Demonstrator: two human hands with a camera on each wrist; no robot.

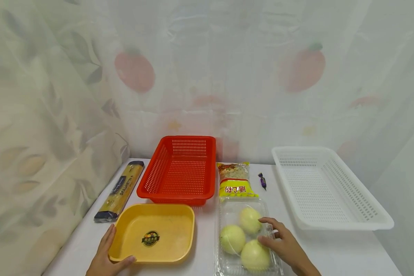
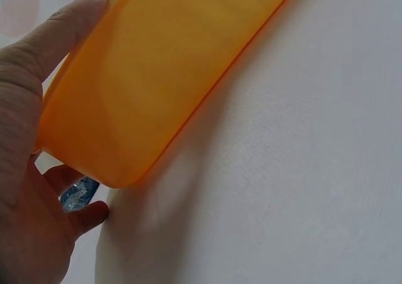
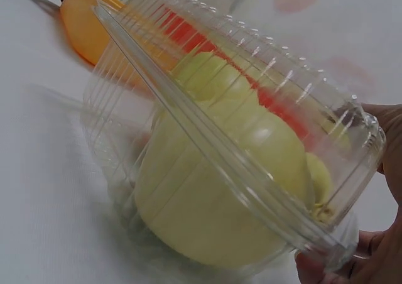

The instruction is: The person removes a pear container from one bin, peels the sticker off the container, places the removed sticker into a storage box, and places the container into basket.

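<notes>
A shallow yellow plastic tray (image 1: 172, 249) with a round dark label lies at the front left. My left hand (image 1: 105, 253) holds its near left corner, thumb at the front rim and fingers along the left side; the left wrist view shows the thumb (image 2: 69, 29) against the wall. To the right is a clear plastic box (image 1: 229, 209) with its lid down, three round pale yellow-green fruits (image 1: 250, 220) inside. My right hand (image 1: 284, 243) grips the box's right side, thumb and index finger over the lid. Other fingertips (image 3: 308, 266) curl at its edge in the right wrist view.
A red perforated basket (image 1: 184, 174) stands behind the yellow tray, with a spaghetti pack (image 1: 121, 191) to its left. Behind the box lie a yellow-and-clear food bag (image 1: 234, 179) and a small purple wrapped candy (image 1: 263, 181). A white perforated basket (image 1: 315, 188) stands at the right.
</notes>
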